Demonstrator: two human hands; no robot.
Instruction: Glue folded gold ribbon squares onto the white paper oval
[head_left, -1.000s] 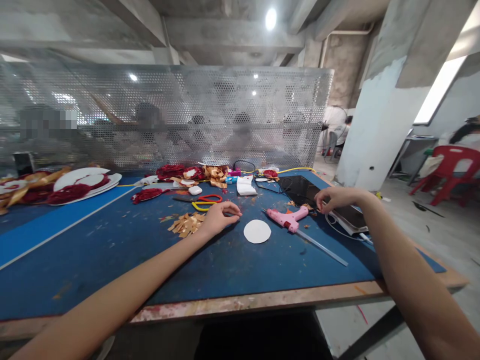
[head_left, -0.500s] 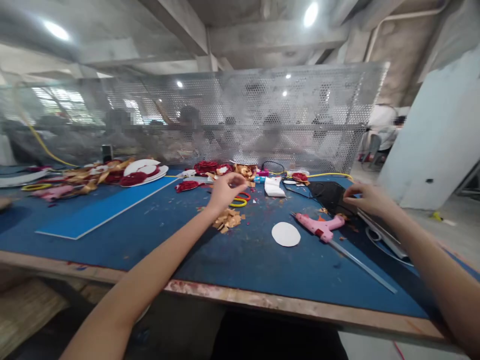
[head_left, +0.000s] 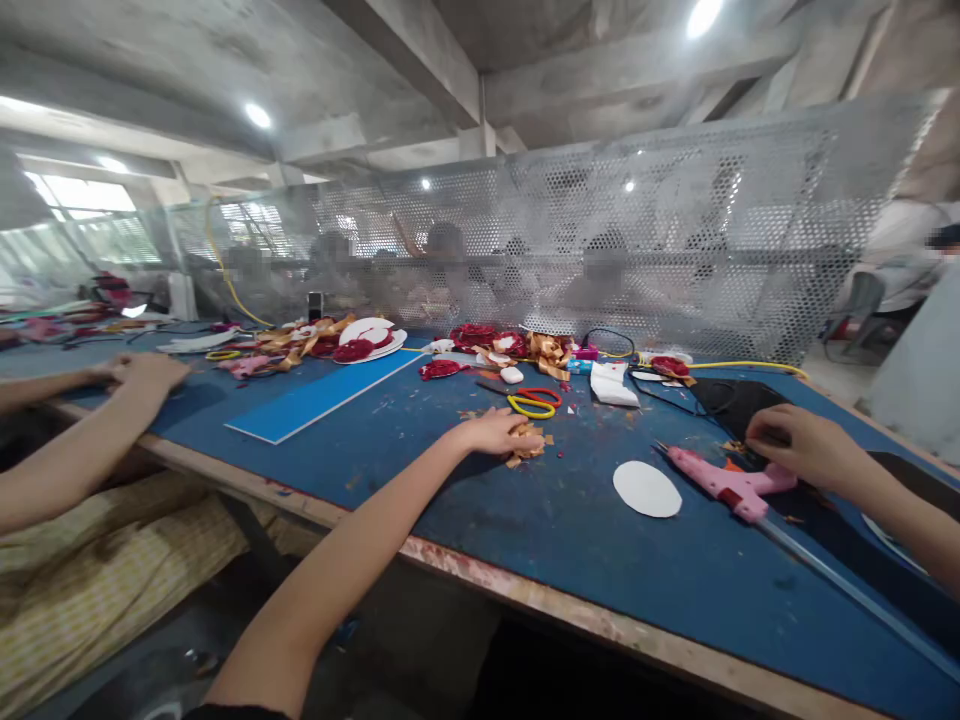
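My left hand (head_left: 495, 432) rests at a small pile of gold scraps (head_left: 529, 447), its fingers stretched over them and apart. Just beyond it lie scissors (head_left: 536, 402) with red and yellow handles. Over the back of a pink glue gun (head_left: 731, 482), my right hand (head_left: 806, 445) is held with fingers curled in and pinched; whatever is between the tips is hidden. The glue gun lies on its side, a long clear glue stick (head_left: 847, 585) sticking out behind. A white round disc (head_left: 647, 488) lies flat between my hands.
Red and gold fabric pieces (head_left: 551, 352) are heaped along the back, near folded white paper (head_left: 613, 384). A blue board (head_left: 322, 397) lies left. Another person's hands (head_left: 146, 372) are at the far left of the table (head_left: 480, 530). A perforated metal screen (head_left: 525, 230) stands behind.
My left hand has lowered onto the gold scraps. The right hand has come down closer to the glue gun. The view has turned left, bringing another person's arms into sight.
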